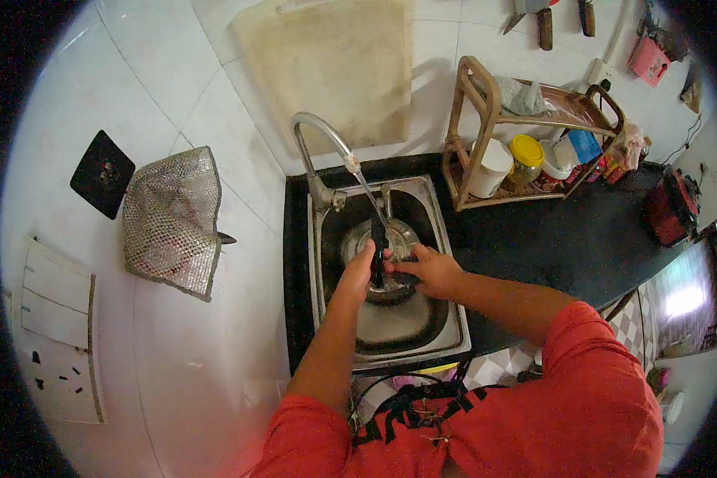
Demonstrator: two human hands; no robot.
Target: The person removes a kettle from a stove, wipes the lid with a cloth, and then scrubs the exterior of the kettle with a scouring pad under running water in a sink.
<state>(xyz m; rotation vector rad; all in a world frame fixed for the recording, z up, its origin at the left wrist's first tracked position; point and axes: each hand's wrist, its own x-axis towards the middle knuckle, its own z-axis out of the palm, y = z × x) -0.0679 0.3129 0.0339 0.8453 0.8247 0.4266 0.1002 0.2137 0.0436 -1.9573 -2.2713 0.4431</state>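
A long black handle-like object (378, 254) stands out lengthwise over a round metal vessel (407, 230) in the steel sink (379, 357). My left hand (357, 272) is closed around its left side, thumb on top. From the right, my right hand (435, 272) reaches over the vessel with its fingertips beside the black object; whether they grip anything is hidden. Water appears to run from the curved metal faucet (325, 122) onto the vessel and the black object. I cannot tell whether the two are joined.
The sink is set in a black countertop (514, 251). At the back right, a brown two-tier rack (484, 98) holds a white jar (491, 170) and a yellow-lidded jar (526, 152). A cutting board (334, 71) leans on the wall. Mesh-patterned fabric (173, 221) hangs left.
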